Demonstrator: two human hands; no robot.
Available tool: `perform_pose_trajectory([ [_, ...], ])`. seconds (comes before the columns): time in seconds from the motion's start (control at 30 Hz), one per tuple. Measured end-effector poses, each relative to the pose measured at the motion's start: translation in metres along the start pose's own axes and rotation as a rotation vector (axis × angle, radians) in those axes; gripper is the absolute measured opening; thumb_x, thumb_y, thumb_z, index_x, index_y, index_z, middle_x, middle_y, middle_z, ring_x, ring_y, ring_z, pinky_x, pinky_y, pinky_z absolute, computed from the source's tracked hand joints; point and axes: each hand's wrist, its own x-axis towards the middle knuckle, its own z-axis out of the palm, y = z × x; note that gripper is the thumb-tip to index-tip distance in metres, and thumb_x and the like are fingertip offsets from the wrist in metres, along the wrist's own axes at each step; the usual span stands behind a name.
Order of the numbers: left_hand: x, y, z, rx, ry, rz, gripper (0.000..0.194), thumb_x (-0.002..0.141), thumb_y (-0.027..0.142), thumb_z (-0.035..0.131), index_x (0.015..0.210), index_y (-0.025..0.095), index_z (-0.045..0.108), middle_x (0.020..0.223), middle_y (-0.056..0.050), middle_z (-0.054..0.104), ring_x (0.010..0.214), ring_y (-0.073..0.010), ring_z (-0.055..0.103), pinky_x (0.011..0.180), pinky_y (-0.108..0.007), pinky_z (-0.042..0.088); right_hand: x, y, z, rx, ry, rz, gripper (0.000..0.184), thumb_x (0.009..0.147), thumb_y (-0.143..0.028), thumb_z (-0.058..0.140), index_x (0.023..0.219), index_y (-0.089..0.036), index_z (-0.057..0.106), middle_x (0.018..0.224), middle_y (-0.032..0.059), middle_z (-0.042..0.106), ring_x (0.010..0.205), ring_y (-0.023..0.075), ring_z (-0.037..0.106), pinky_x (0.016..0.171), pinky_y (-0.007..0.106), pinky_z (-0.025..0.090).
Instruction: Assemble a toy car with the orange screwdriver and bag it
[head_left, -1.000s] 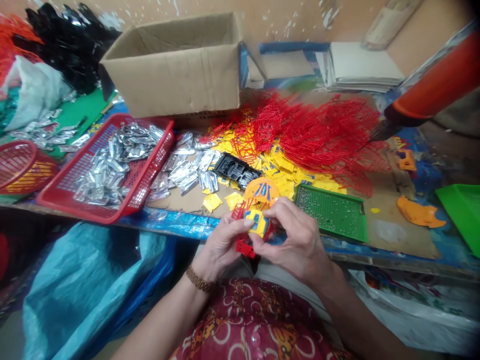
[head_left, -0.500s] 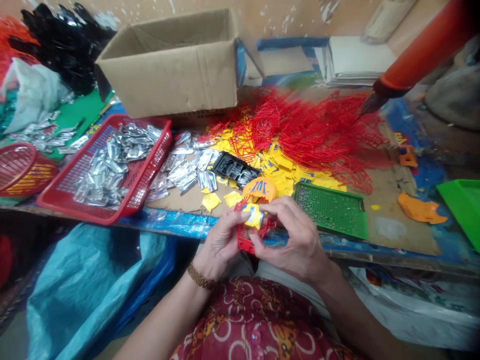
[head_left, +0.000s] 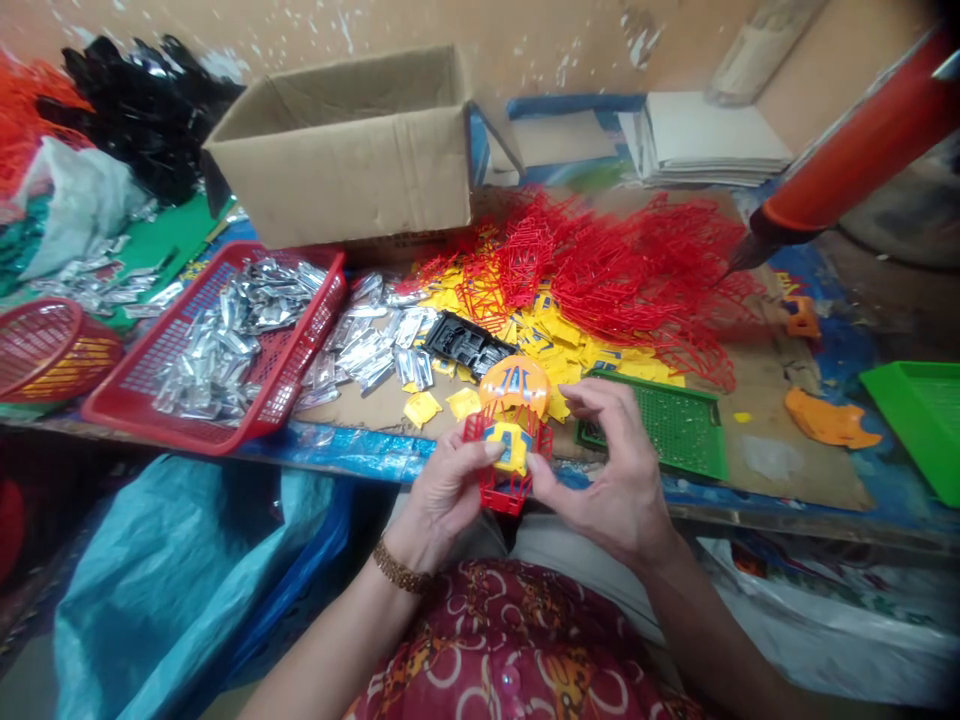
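Note:
My left hand (head_left: 448,482) is closed on a red plastic toy-car frame (head_left: 504,497), its thumb pressing a yellow piece with blue markings (head_left: 511,450) that lies on the frame. My right hand (head_left: 611,470) is open, fingers spread; its thumb tip is at the frame's right side. Just beyond the frame is a rounded orange piece with blue stripes (head_left: 516,388); I cannot tell whether it is joined to it. A black toy-car chassis (head_left: 469,345) lies behind, beside silver pieces (head_left: 375,345) and a heap of yellow pieces (head_left: 555,335).
Red frames (head_left: 630,250) are piled at the back, below a hanging orange-red power screwdriver (head_left: 832,170). A red basket (head_left: 285,395) holds silver pieces; a green tray (head_left: 686,430) holds tiny bits. A cardboard box (head_left: 345,160) stands behind. An orange shell (head_left: 829,420) lies right.
My right hand has drawn away from the yellow piece to the right, its fingers spreading. The yellow piece now sits flat on the red frame under my left thumb. The view has tilted slightly.

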Motion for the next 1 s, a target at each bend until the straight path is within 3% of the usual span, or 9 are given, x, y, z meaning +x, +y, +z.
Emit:
perform_pose_trajectory([
  [0.27, -0.0021, -0.0009, 0.0086, 0.052, 0.028, 0.02, 0.032, 0.056, 0.013, 0.081, 0.086, 0.01, 0.072, 0.073, -0.004, 0.073, 0.062, -0.0129, 0.065, 0.062, -0.022, 0.052, -0.0054, 0.0071, 0.0031, 0.166, -0.101, 0.236, 0.051, 0.072, -0.027, 0.069, 0.118, -0.016, 0.051, 0.111, 0.0099, 0.055, 0.095, 0.0199, 0.059, 0.082, 0.041, 0.056],
  [0.4, -0.0007, -0.0022, 0.0098, 0.003, 0.076, -0.024, 0.033, 0.051, 0.01, 0.081, 0.082, 0.008, 0.069, 0.068, -0.003, 0.07, 0.052, -0.009, 0.059, 0.052, -0.019, 0.048, -0.0045, 0.0078, 0.0037, 0.198, -0.125, 0.24, 0.045, 0.073, -0.026, 0.068, 0.114, -0.017, 0.053, 0.112, 0.0092, 0.055, 0.098, 0.0208, 0.059, 0.082, 0.041, 0.057],
  [0.6, 0.0019, -0.0033, 0.0078, -0.06, 0.169, -0.075, 0.036, 0.048, 0.008, 0.08, 0.081, 0.009, 0.066, 0.068, -0.001, 0.068, 0.052, -0.0076, 0.057, 0.051, -0.016, 0.047, -0.0043, 0.0091, 0.0057, 0.204, -0.131, 0.232, 0.042, 0.072, -0.026, 0.069, 0.111, -0.018, 0.054, 0.109, 0.0087, 0.056, 0.097, 0.0209, 0.06, 0.08, 0.041, 0.058],
  [0.7, 0.0014, -0.0036, 0.0072, -0.022, 0.132, -0.064, 0.031, 0.05, 0.011, 0.08, 0.077, 0.01, 0.065, 0.06, 0.001, 0.063, 0.045, -0.0057, 0.051, 0.044, -0.016, 0.043, -0.0048, 0.0082, 0.0065, 0.224, -0.126, 0.247, 0.042, 0.072, -0.025, 0.069, 0.112, -0.018, 0.054, 0.109, 0.0085, 0.057, 0.096, 0.02, 0.061, 0.081, 0.04, 0.058],
  [1.0, -0.0065, -0.0069, 0.0046, 0.116, -0.048, -0.031, 0.019, 0.059, 0.02, 0.081, 0.067, 0.01, 0.067, 0.054, 0.0, 0.061, 0.044, -0.0059, 0.051, 0.049, -0.017, 0.043, -0.0034, 0.0007, 0.003, 0.367, -0.195, 0.281, 0.037, 0.07, -0.02, 0.067, 0.104, -0.017, 0.054, 0.096, 0.0048, 0.065, 0.081, 0.0148, 0.067, 0.077, 0.03, 0.059],
])
